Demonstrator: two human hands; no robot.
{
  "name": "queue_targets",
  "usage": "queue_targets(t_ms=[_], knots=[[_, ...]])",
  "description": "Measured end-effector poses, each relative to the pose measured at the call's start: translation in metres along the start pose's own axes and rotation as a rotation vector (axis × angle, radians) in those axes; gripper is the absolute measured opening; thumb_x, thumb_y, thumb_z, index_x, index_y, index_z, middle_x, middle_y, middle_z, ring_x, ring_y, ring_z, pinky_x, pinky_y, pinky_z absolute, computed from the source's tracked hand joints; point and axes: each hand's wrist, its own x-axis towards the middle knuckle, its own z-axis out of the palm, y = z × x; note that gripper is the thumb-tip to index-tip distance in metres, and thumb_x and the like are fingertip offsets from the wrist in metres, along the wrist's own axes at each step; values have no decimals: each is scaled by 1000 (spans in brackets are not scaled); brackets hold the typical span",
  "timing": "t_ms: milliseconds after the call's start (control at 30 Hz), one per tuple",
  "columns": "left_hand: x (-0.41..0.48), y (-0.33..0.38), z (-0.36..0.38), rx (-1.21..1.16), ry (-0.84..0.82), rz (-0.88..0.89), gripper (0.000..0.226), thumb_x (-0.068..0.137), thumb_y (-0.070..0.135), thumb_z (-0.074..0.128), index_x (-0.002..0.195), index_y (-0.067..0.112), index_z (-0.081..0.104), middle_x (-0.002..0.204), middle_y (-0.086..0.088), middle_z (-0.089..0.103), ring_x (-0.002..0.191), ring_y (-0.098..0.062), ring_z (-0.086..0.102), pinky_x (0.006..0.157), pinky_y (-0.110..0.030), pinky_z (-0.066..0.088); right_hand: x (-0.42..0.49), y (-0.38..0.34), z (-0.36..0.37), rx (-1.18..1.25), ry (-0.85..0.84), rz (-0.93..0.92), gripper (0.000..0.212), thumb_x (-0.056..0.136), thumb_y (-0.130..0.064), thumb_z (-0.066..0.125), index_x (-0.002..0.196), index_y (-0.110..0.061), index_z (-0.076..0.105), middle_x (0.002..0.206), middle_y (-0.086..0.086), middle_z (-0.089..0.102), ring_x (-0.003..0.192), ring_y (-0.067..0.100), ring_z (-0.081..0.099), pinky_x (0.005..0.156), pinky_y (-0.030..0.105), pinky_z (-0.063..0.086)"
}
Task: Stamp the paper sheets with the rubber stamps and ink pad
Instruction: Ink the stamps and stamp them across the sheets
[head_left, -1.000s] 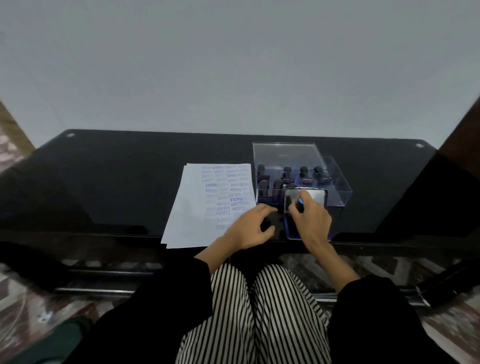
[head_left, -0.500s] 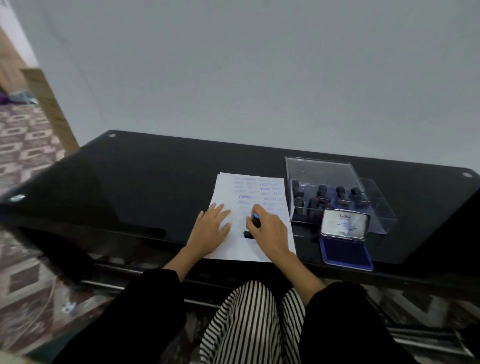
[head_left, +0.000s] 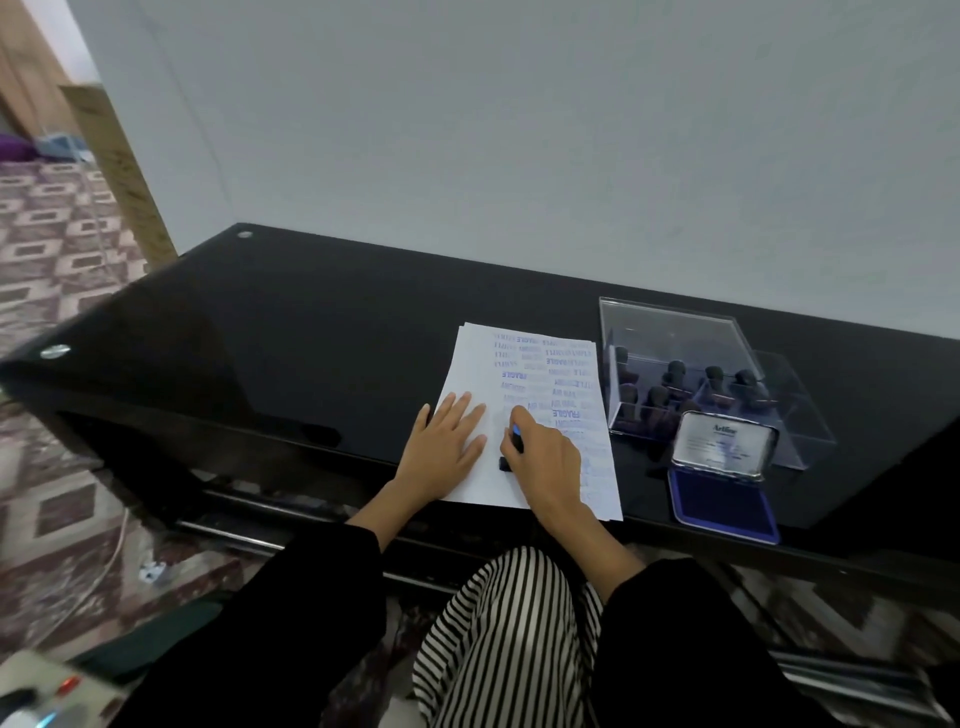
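Your flat left hand (head_left: 449, 441) pins the white, blue-printed paper sheets (head_left: 524, 415) on the black glass table (head_left: 311, 338); your right hand (head_left: 545, 460) grips the small black rubber stamp (head_left: 511, 449), pressing it down. Next, probably lift straight and re-ink at the open blue ink pad (head_left: 724, 499).

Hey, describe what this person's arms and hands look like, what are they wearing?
Both arms wear loose black long sleeves, the left sleeve and right sleeve ending short of the wrists. The left hand and right hand are bare: no gloves, and no ring, watch or bracelet that I can make out.
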Motion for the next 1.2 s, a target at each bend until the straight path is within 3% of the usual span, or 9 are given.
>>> queue_targets(t_ms=[133,233,367,500,633,967,1133,1200], knots=[[0,0,0,13,-1,9,52,101,38,18,150,22,6,159,0,-1,146,-15,-4,118,-38,-2,-4,0,8,29,102,13,18,91,-15,51,82,-14,35,61,4,43,54,22,38,43,22,17],[-1,0,2,23,7,10,53,101,40,15,150,22,6,159,0,-1,146,-15,-3,118,-39,-2,-9,-3,14,80,181,-6,39,75,-4,68,73,-17,31,49,-2,33,42,17,30,38,17,10],[1,0,4,37,9,6,69,86,47,-1,150,22,6,159,0,-1,146,-15,-3,118,-39,-1,-10,-4,14,63,194,-30,54,62,-1,77,71,-19,27,47,-6,26,38,13,23,38,12,4],[0,0,6,49,29,10,87,73,54,-19,150,22,6,159,0,0,146,-16,-3,118,-39,0,-6,-1,19,63,237,-42,39,60,-1,78,64,-14,41,47,-7,25,38,12,22,38,11,3],[0,1,7,46,43,11,90,70,53,-21,150,22,6,159,0,0,146,-16,-3,118,-39,-1,-2,1,22,82,268,-44,32,61,-1,76,65,-11,46,46,-7,26,37,12,24,38,11,4],[1,1,8,53,46,9,89,70,52,-21,150,22,6,159,0,0,146,-16,-3,118,-39,-1,0,0,23,72,290,-32,33,60,-1,76,63,-12,46,45,-8,24,37,10,21,37,10,3],[2,1,8,63,42,4,89,70,52,-21,150,22,5,159,0,0,146,-16,-3,118,-40,-1,-5,-1,21,87,276,-56,51,56,3,77,64,-17,31,47,-9,23,39,11,20,39,10,2],[2,1,7,69,40,4,84,74,52,-18,150,22,5,159,-1,0,146,-16,-3,118,-40,0,-6,-1,20,64,278,-62,49,54,2,79,62,-15,34,47,-9,22,39,11,19,40,10,0]])
